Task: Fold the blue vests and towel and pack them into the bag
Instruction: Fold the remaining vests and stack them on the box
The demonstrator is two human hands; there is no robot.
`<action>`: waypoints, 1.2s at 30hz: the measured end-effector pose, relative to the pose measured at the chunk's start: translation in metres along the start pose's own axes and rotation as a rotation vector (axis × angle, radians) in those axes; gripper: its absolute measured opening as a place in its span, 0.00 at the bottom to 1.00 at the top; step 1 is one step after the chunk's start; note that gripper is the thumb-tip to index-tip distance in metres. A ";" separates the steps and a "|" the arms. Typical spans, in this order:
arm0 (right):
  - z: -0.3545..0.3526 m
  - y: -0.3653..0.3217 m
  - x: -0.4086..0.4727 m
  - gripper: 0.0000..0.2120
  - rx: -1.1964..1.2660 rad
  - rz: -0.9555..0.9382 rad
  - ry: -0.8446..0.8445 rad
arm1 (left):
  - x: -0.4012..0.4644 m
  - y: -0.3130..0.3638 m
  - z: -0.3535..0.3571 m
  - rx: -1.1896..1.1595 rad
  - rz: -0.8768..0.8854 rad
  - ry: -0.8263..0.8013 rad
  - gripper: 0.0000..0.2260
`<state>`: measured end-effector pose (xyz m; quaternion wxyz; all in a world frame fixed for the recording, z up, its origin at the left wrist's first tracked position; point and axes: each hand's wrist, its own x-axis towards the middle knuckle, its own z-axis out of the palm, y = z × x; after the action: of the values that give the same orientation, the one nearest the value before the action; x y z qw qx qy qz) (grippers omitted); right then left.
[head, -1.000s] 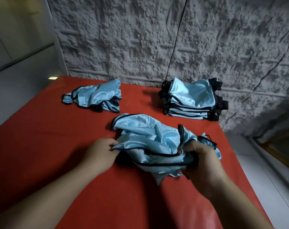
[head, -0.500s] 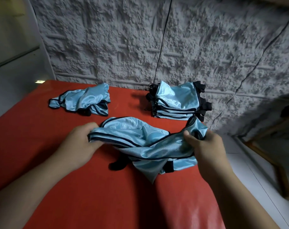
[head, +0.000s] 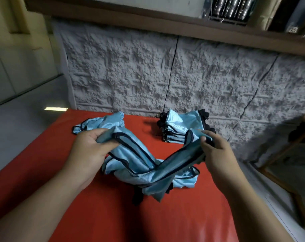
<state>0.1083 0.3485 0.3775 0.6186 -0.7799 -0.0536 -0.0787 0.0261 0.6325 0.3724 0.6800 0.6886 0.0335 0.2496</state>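
A light blue vest with black trim (head: 148, 165) hangs crumpled between both hands above the red table (head: 43, 172). My left hand (head: 89, 151) grips one shoulder strap at the left. My right hand (head: 216, 154) pinches the other strap at the right. The vest's lower part sags onto the table. A stack of folded blue vests (head: 183, 126) sits at the table's far right by the wall. Another unfolded blue vest (head: 99, 124) lies at the far left, partly hidden behind my left hand. No bag or towel is in view.
A rough grey stone wall (head: 148, 75) rises behind the table, under a wooden shelf (head: 165, 21). A wooden frame (head: 287, 163) stands on the floor to the right. The table's right edge drops to pale floor tiles.
Both hands have lifted the vest higher off the table and drawn its straps apart. The camera has tilted upward, bringing the shelf into view.
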 end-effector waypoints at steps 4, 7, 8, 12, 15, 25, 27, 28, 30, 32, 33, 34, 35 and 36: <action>-0.015 -0.040 -0.004 0.11 -0.236 -0.093 0.002 | 0.009 0.058 -0.012 0.175 0.019 -0.072 0.02; -0.032 -0.091 -0.013 0.09 -0.305 -0.157 0.064 | 0.010 0.107 -0.024 0.302 0.057 -0.052 0.09; -0.033 -0.100 -0.010 0.05 -0.344 -0.174 0.073 | 0.014 0.116 -0.026 0.361 0.075 -0.032 0.14; -0.049 -0.165 -0.020 0.10 -0.357 -0.221 0.057 | 0.017 0.180 -0.041 0.477 0.096 -0.011 0.16; -0.057 -0.209 -0.026 0.10 -0.196 -0.216 0.049 | 0.026 0.219 -0.051 0.330 -0.014 0.016 0.15; -0.086 -0.292 -0.036 0.16 -0.064 -0.245 0.133 | 0.008 0.303 -0.080 0.076 -0.279 0.165 0.05; -0.089 -0.297 -0.042 0.16 -0.056 -0.242 0.144 | -0.001 0.313 -0.084 -0.093 -0.291 0.138 0.04; -0.091 -0.300 -0.047 0.17 -0.035 -0.225 0.133 | -0.006 0.318 -0.086 -0.172 -0.284 0.118 0.06; -0.092 -0.304 -0.056 0.17 0.022 -0.173 0.096 | -0.010 0.321 -0.088 -0.295 -0.268 0.082 0.10; -0.096 -0.310 -0.069 0.14 0.133 -0.108 0.057 | -0.020 0.325 -0.088 -0.394 -0.232 0.024 0.12; -0.098 -0.313 -0.075 0.12 0.216 -0.066 0.026 | -0.023 0.327 -0.088 -0.434 -0.207 -0.006 0.13; -0.100 -0.317 -0.082 0.11 0.281 -0.017 -0.001 | -0.026 0.329 -0.089 -0.461 -0.173 -0.033 0.14; -0.103 -0.319 -0.087 0.10 0.339 0.014 -0.010 | -0.029 0.332 -0.090 -0.465 -0.130 -0.051 0.15; -0.106 -0.322 -0.091 0.09 0.364 0.028 -0.011 | -0.032 0.336 -0.092 -0.433 -0.076 -0.056 0.14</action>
<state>-0.0454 0.3201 0.6924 0.7504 -0.6560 -0.0595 -0.0550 -0.1361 0.6799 0.6788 0.8217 0.5314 -0.0138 0.2057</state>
